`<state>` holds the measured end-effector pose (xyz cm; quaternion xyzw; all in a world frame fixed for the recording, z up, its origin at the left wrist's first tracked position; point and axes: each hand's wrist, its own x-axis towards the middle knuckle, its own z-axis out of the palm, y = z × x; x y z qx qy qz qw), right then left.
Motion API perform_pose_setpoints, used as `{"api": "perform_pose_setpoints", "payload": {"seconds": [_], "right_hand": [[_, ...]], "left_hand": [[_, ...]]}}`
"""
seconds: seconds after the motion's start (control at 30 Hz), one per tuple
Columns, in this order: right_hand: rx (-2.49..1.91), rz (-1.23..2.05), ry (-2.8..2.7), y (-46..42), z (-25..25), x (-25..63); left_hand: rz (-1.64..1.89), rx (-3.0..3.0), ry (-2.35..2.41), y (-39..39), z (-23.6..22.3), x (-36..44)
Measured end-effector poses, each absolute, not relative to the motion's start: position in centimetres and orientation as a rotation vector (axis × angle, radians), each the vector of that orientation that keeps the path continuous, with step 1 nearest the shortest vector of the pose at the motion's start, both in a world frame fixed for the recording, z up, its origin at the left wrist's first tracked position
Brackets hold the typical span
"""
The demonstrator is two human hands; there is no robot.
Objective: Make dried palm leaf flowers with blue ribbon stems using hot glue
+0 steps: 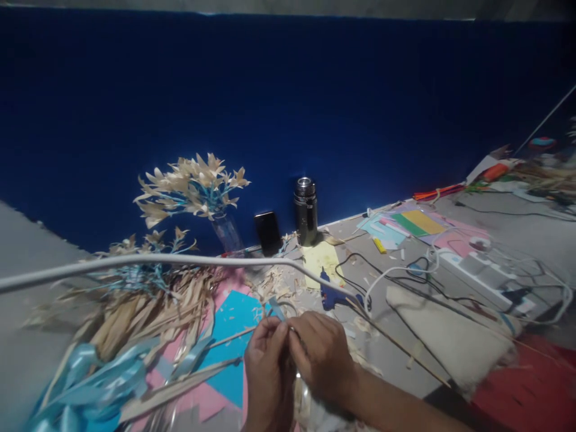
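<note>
Light blue at centre: pinched a ribbon strip (pixel 276 308) narrowly in left hand (pixel 265 357), end poking up past fingertips. Held right hand (pixel 324 354) against left, fingers curled; could not tell contents of that grip. Saw thin stick (pixel 231 337) ending at left hand, over bright-blue sheet (pixel 225 318). Logged glue gun (pixel 330 294) just right of hands, touching yellow paper (pixel 324 255). Spotted metal flask (pixel 306 216) and phone (pixel 267 233) near dark-blue wall (pixel 360 108), pale flowers (pixel 211 171) in clear vase (pixel 227 233) left of phone. Noted satin ribbon heap (pixel 114 384) and dried husks (pixel 119 324) at left, power strip (pixel 474 281) at right, white cable (pixel 148 259) crossing above hands.
</note>
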<state>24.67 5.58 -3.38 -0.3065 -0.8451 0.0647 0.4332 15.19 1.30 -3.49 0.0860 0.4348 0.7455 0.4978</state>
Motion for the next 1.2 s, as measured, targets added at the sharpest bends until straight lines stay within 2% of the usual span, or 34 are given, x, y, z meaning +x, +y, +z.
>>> {"api": "perform_pose_setpoints", "payload": {"seconds": [0.5,0.67,0.87,1.03,1.2], "right_hand": [[-0.705,0.268,-2.080,5.3,-4.6,24.5],[-0.712,0.475,-2.056,5.0,-4.9,24.7],[-0.868,0.969,-1.744,5.9,-4.3,25.3],[-0.554,0.895,-1.771,6.0,-2.9,25.8],[-0.545,0.979,-1.688,5.9,-2.7,25.7]], "left_hand": [[1.774,0.237,1.172,1.5,-3.1,14.8],[1.693,0.212,1.121,1.7,-3.0,14.2],[1.636,0.241,1.036,1.3,-3.7,13.4],[1.665,0.249,1.047,0.9,-3.6,14.1],[1.662,0.297,1.163,0.8,-2.9,14.5]]}}
